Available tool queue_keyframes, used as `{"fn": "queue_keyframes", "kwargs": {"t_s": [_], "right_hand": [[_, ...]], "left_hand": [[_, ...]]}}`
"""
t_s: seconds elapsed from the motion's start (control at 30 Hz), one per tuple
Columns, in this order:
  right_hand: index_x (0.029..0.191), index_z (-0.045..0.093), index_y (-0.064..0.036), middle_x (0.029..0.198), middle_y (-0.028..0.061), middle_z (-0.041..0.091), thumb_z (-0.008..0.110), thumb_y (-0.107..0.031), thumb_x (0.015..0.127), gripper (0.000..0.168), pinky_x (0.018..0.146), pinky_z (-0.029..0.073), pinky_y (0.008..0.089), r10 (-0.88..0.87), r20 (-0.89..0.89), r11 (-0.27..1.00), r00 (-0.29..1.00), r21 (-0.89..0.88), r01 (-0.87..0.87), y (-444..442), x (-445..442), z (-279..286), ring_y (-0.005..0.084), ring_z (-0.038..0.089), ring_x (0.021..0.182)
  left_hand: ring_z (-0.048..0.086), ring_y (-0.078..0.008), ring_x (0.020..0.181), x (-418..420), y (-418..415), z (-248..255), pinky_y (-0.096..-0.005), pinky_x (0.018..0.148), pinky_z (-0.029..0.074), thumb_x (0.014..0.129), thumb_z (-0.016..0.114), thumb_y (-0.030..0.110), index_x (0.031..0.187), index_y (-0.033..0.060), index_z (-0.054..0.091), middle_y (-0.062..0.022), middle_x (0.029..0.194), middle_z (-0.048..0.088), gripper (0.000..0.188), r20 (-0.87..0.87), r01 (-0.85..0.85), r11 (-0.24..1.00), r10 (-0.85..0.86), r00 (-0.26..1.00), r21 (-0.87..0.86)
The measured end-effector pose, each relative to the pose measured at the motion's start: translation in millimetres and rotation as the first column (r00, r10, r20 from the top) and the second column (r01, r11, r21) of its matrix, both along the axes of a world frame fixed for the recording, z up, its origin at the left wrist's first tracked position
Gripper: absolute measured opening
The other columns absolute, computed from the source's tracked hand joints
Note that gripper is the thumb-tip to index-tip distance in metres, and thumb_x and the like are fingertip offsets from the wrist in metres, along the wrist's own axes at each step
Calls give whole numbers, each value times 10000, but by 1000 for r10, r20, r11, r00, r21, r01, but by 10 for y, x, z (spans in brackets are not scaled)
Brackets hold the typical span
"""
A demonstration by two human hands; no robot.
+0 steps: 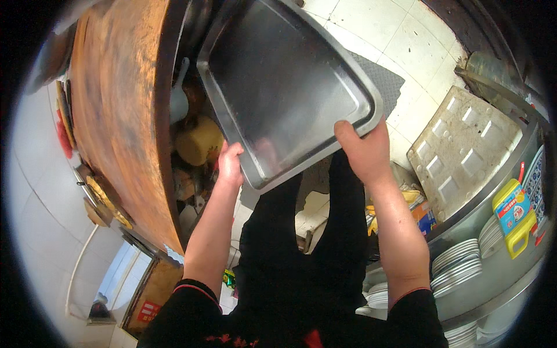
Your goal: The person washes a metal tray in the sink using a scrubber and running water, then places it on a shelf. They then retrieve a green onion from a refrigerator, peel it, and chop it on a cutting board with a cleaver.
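Observation:
A large rectangular metal tray (291,82) with a raised rim is held in front of me over the floor, tilted, its shiny inside towards me. My left hand (230,164) grips its near left edge, the fingers hidden behind the rim. At the near right corner my right hand (365,150) holds it, thumb on top of the rim and the fingers underneath, out of sight. The tray's far end reaches the top of the view. Nothing lies in it.
A worn wooden worktop (117,108) is on the left, with a yellow bowl (199,140) and a pale blue ladle (179,102) below its edge. At right, a dirty whitish panel (463,152) leans by a metal shelf holding stacked plates (457,265) and a yellow container (514,217).

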State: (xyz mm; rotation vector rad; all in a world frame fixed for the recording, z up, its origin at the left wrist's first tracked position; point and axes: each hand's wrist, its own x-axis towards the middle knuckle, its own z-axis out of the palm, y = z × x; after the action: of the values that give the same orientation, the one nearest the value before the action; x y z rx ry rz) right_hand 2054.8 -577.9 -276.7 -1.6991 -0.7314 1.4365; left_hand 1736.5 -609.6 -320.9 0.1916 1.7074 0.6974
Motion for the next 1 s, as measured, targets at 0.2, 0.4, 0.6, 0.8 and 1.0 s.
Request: {"fn": "queue_keyframes", "kwargs": {"t_s": [0.2, 0.4, 0.6, 0.8, 1.0], "right_hand": [[1255, 553, 22, 1121, 119, 670, 721, -222, 822, 524, 901, 503, 330, -5, -7, 998, 1000, 61, 6, 485, -136, 228, 181, 640, 1018], [1293, 528, 24, 1085, 129, 677, 717, -210, 819, 561, 866, 527, 332, -34, -61, 997, 998, 70, 38, 771, -246, 303, 182, 655, 967], [1227, 555, 20, 1025, 81, 657, 677, -132, 836, 437, 821, 511, 316, -51, 136, 998, 989, 33, 47, 347, 31, -87, 170, 623, 897], [1235, 573, -13, 1114, 73, 608, 635, -79, 855, 390, 843, 484, 337, -321, -38, 947, 946, 7, 322, -812, 768, -665, 163, 577, 971], [1144, 591, 35, 1147, 131, 618, 568, -49, 838, 318, 904, 485, 388, 111, 552, 972, 826, 115, -207, -1398, 1420, -1119, 234, 592, 992]], "left_hand": [[630, -341, 1020, -159, 401, -73, -493, 910, 552, 782, 487, 104, 1247, 52, 508, -160, 1137, 604, 469, 164, -44, 999, 44, 986, -5], [634, -297, 996, -435, 667, -203, -456, 848, 557, 903, 523, 163, 1274, 26, 520, -158, 1136, 614, 395, 279, -20, 992, 56, 959, -128], [543, -302, 1237, -361, 990, -446, -426, 1077, 428, 1018, 515, 228, 1489, 32, 384, -177, 1382, 533, 527, -87, -79, 967, 103, 991, 244], [498, -371, 1316, -557, 1968, -1080, -463, 1161, 404, 1027, 485, 170, 1480, -64, 312, -252, 1432, 460, 539, 36, -284, 776, 320, 947, 564], [522, -425, 1278, -596, 2898, -1806, -526, 1083, 488, 1021, 433, 153, 1386, -93, 425, -294, 1362, 515, 440, 427, -675, 601, 524, 737, 428]]}}
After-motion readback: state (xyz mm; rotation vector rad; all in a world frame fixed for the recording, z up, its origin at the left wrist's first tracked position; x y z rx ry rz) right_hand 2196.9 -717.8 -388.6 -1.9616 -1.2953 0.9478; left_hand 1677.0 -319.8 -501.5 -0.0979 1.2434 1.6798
